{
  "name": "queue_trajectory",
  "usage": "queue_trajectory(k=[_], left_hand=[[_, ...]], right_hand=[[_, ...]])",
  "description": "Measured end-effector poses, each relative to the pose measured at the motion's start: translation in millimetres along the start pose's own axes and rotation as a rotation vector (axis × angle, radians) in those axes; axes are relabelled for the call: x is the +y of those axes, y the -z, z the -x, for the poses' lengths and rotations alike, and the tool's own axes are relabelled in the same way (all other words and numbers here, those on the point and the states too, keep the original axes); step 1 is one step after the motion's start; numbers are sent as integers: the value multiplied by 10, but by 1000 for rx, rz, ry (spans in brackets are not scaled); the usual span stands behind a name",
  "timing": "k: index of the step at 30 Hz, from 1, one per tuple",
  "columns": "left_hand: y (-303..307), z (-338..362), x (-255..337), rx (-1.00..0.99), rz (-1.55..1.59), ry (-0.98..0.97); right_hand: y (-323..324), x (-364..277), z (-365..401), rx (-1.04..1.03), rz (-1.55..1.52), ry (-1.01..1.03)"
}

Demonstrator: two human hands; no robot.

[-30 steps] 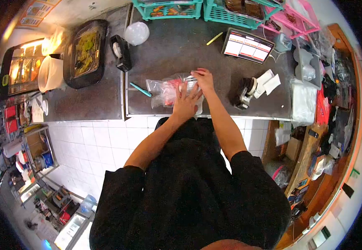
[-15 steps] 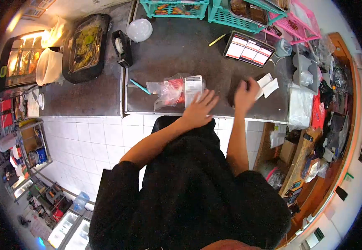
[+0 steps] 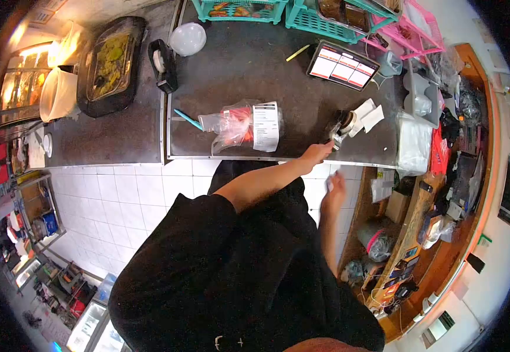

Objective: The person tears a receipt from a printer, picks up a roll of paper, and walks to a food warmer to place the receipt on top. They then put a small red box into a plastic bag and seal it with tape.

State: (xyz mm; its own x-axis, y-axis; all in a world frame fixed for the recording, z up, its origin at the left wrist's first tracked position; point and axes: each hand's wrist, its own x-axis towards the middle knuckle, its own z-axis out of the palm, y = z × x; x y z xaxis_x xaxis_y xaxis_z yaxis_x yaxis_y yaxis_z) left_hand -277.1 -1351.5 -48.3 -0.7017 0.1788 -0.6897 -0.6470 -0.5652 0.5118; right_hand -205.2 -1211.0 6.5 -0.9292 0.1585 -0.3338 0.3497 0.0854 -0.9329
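Observation:
A clear plastic bag [image 3: 234, 124] with red contents lies on the dark counter [image 3: 249, 70], with a white printed receipt [image 3: 266, 126] stuck on its right side. Neither hand touches it. My left hand [image 3: 317, 153] reaches along the counter's front edge, its fingers stretched toward a black tape dispenser [image 3: 341, 128] just to its right. My right hand [image 3: 333, 186] hangs below the counter edge in front of the tiled wall. It is blurred, with a small whitish bit at the fingers that I cannot identify.
White paper slips [image 3: 367, 114] lie beside the dispenser, and a tablet [image 3: 343, 64] stands behind them. A teal pen [image 3: 188, 119], a second tape dispenser [image 3: 161, 66], a clear dome lid [image 3: 187, 38] and a black food tray [image 3: 108, 64] sit to the left. Teal baskets [image 3: 240, 12] line the back.
Both hands left the bag and receipt. My left hand slid right toward the tape dispenser. My right hand went to the dispenser, then dropped below the counter edge.

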Motion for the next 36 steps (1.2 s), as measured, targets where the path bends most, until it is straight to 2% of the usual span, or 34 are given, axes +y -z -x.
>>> queue_trajectory(k=[1, 3, 6, 7, 9, 12, 15, 16, 17, 19, 20, 21, 22, 23, 24, 26, 28, 29, 30, 31, 32, 35, 36], left_hand=[[2, -1, -8, -2, -124, -121], [47, 25, -36, -2, -371, -360], [-26, -141, -320, 258, -547, -408], [-28, -174, -379, 280, -538, -368], [-69, -265, -359, 321, -512, -299], [65, -909, -547, 365, -672, 152], [178, -456, -350, 463, -630, -121], [168, -221, -110, 532, -618, -320], [145, 95, 137, 590, -612, -510], [341, 527, 701, 562, -547, -798], [494, 605, 859, 622, -442, -915], [673, 668, 1027, 681, -327, -1034], [899, 773, 1219, 796, -374, -1195], [1212, 810, 1314, 932, -496, -1284], [1371, 991, 1386, 1046, -568, -1276], [1693, 1083, 1333, 1269, -805, -1055], [1916, 1179, 1190, 1272, -1053, -857], [2019, 1154, 1095, 1272, -1168, -751], [2137, 1015, 951, 1254, -1103, -612], [2144, 1025, 955, 1239, -1049, -625], [2147, 1028, 936, 1218, -996, -632], [2212, 1034, 884, 1123, -785, -622], [2241, 1013, 908, 1111, -695, -631]], right_hand=[[39, 168, 295, 59, -153, -142], [351, 776, 499, -13, 137, -205], [256, 505, 487, -103, 154, -334], [281, 672, 434, -106, 218, -174], [71, 260, 480, -66, 100, -405], [147, 341, 405, -122, 193, -466], [108, 205, 343, -222, 124, -451], [90, 207, 271, -234, 112, -446], [135, 319, 95, -330, 53, -428], [-173, 100, -160, -438, -60, -311], [-433, -93, -323, -445, 74, -239], [-718, -400, -436, -572, 121, -167], [-923, -314, -775, -681, 323, -51], [-1242, -613, -811, -724, 435, 144], [-1512, -678, -951, -793, 551, 183], [-1922, -674, -1190, -897, 724, 284], [-2141, -410, -1321, -970, 843, 404], [-2177, -306, -1313, -934, 755, 213], [-2202, -180, -1293, -896, 664, 22], [-2205, -82, -1231, -851, 571, -174], [-2155, 14, -1183, -803, 435, -288], [-2070, 166, -1205, -666, 1063, -154], [-1962, 472, -1224, -551, 1062, 81]])
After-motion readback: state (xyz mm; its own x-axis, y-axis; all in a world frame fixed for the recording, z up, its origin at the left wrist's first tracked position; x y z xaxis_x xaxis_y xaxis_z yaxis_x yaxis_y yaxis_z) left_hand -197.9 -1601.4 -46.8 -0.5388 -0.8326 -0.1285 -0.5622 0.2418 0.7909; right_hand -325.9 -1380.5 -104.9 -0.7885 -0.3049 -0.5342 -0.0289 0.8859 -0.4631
